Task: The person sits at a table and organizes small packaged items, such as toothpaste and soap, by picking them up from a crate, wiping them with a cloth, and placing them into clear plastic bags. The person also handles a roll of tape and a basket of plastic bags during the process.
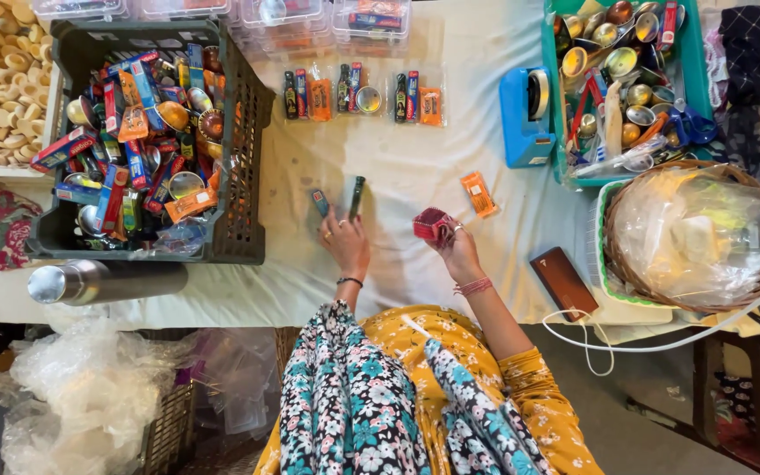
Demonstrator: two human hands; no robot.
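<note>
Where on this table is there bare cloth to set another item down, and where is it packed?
Bare cloth lies between the dark crate and the blue tape dispenser, below the three packed sets. A smaller patch lies between the right hand and the brown wallet, by the orange sachet. The crate, teal tray and basket sides are crowded.

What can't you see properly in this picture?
- Head view: the red packet in the right hand is partly covered by the fingers, too small to identify.
- Contents of the wicker basket: blurred by the clear plastic bag.
- Clear boxes: cut off by the top edge.
- Left hand hides the dark bottle's lower end.
</note>
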